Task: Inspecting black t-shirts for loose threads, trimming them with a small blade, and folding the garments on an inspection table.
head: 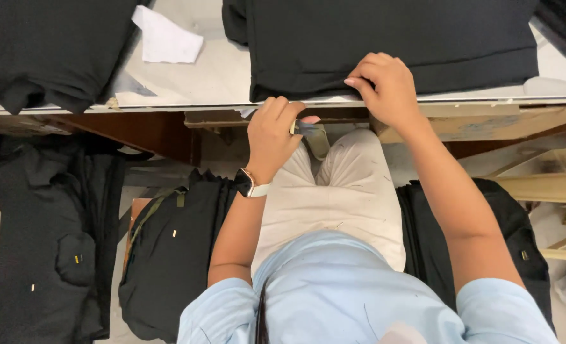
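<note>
Small tool [303, 127] — mostly hidden

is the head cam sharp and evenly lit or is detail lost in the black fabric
Head view: sharp and evenly lit, no glare; the black garment under the right hand shows few folds; the small tool in the left hand is slightly soft; table bright, not blown out.
</note>
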